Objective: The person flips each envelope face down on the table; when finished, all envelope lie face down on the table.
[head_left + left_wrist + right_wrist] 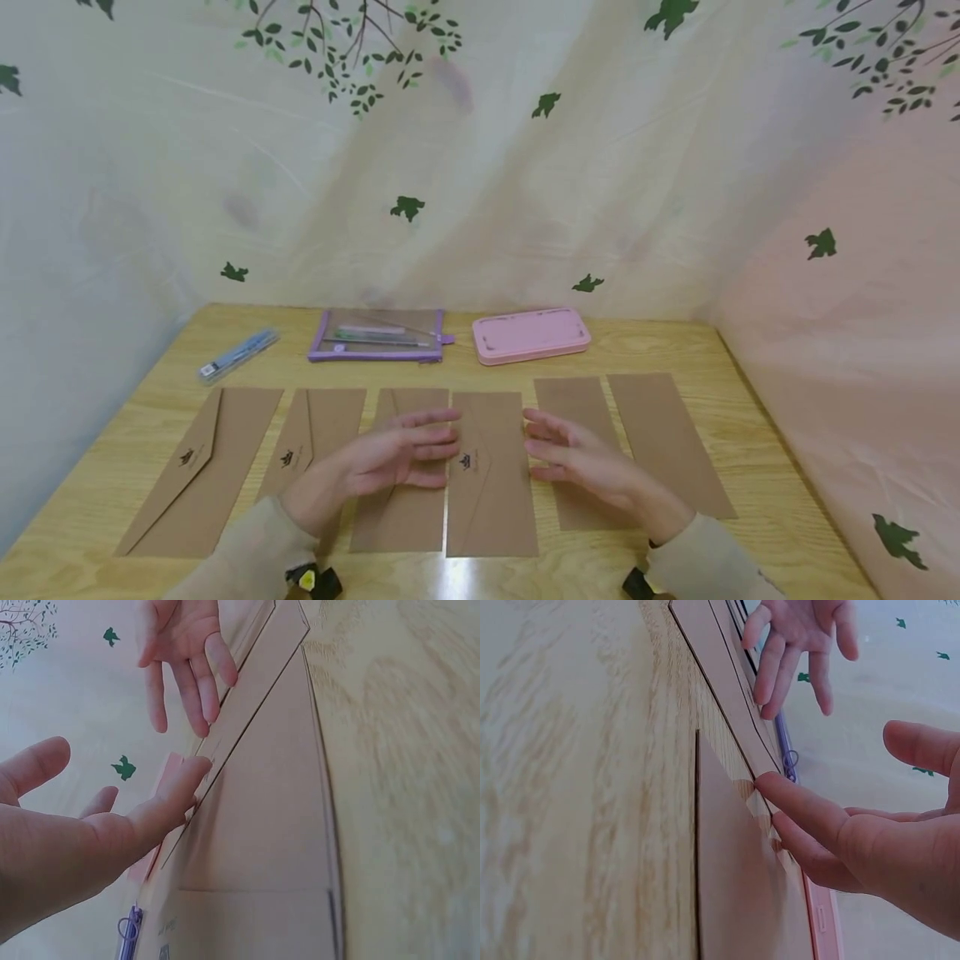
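Observation:
Several brown paper envelopes lie in a row on the wooden table. My left hand (401, 450) is over the third envelope from the left (397, 521), its fingers extended towards the right. Facing it, my right hand (588, 467) is over the second envelope from the right (573, 398), fingers extended to the left. Between the two hands lies an envelope (495, 508) with a dark crown print and a pointed flap. Neither hand holds anything. In the right wrist view, the right fingertips (769, 784) are close to an envelope edge; I cannot tell whether they touch it.
Two flap-side-up envelopes, one far left (187, 500) and one beside it (339, 425), and a plain one at far right (667, 442) complete the row. Behind are a blue pen pack (238, 355), purple-edged mesh pouch (375, 357) and pink case (531, 333), before a leaf-patterned cloth (487, 167).

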The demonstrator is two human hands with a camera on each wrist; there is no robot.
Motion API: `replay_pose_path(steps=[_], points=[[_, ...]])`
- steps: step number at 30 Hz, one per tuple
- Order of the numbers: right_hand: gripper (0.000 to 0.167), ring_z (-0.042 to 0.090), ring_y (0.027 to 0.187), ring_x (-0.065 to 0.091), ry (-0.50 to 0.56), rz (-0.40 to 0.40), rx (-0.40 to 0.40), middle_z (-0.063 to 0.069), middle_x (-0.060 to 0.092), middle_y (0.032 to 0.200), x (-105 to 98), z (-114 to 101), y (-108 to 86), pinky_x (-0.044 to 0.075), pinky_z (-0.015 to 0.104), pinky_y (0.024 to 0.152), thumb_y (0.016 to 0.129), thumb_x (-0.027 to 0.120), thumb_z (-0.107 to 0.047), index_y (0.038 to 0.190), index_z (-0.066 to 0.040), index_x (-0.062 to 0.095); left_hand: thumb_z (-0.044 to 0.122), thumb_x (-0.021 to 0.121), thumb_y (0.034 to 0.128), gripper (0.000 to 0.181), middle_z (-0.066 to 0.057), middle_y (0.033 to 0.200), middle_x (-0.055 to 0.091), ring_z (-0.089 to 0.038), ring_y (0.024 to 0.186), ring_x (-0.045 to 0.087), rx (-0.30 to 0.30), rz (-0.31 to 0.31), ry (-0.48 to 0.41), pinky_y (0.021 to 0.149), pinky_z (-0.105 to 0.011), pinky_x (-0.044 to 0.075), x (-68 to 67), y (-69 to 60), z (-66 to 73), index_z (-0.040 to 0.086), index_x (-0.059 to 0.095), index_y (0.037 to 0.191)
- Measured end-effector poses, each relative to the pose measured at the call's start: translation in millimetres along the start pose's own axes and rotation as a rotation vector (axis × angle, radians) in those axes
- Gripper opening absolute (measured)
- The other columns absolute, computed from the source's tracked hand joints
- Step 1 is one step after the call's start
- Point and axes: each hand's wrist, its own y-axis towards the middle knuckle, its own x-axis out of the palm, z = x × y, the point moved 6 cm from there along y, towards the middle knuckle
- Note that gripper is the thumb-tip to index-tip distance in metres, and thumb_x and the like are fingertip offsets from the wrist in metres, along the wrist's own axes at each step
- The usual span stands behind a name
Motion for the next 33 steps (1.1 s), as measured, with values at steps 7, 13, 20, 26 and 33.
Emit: replay_pose_path(steps=[7,13,20,26,33], points=[[0.078,0.049,0.147,0.018,0.003,0.003,0.004,0.034,0.009,0.162,-0.2,0.9,0.5,0.044,0.049,0.109,0.103,0.061,-0.02,0.159,0.005,0.012,0.017,0.057,0.1036,0.069,-0.03,0.163,0.013,-0.044,0.149,0.021,0.003,-0.003,-0.003,0.109,-0.058,0.042,-6.4,-5.9,0.0,0.0,0.02,0.159],[0.077,0.049,0.147,0.02,0.018,-0.009,0.002,0.034,0.012,0.161,-1.1,3.6,1.9,0.044,0.05,0.109,0.104,0.06,-0.019,0.159,0.005,0.012,0.017,0.056,0.1041,0.068,-0.03,0.163,0.014,-0.044,0.148,0.023,0.003,-0.006,-0.001,0.108,-0.058,0.042,-7.4,-8.4,-0.8,0.0,0.02,0.159],[0.077,0.05,0.145,0.023,0.044,-0.026,0.005,0.034,0.012,0.161,0.2,4.1,2.7,0.044,0.051,0.108,0.104,0.059,-0.019,0.159,0.005,0.011,0.019,0.059,0.1025,0.068,-0.029,0.162,0.021,-0.045,0.144,0.032,0.004,0.019,0.029,0.106,-0.059,0.044,-7.7,-8.2,-2.6,0.001,0.025,0.158],[0.076,0.051,0.146,0.021,0.07,-0.024,0.009,0.034,0.011,0.162,0.0,4.4,3.1,0.045,0.051,0.107,0.104,0.059,-0.018,0.159,0.005,0.011,0.019,0.061,0.1016,0.068,-0.026,0.161,0.024,-0.042,0.142,0.035,0.001,0.042,0.003,0.105,-0.059,0.045,-8.8,-5.8,-5.8,0.001,0.027,0.157],[0.076,0.051,0.146,0.02,0.068,-0.027,-0.004,0.034,0.01,0.162,0.0,5.0,4.4,0.045,0.052,0.108,0.104,0.058,-0.017,0.159,0.006,0.011,0.019,0.059,0.1024,0.067,-0.026,0.164,0.017,-0.045,0.146,0.027,0.004,0.043,-0.005,0.106,-0.06,0.043,-7.5,-4.0,-4.9,0.001,0.026,0.158]])
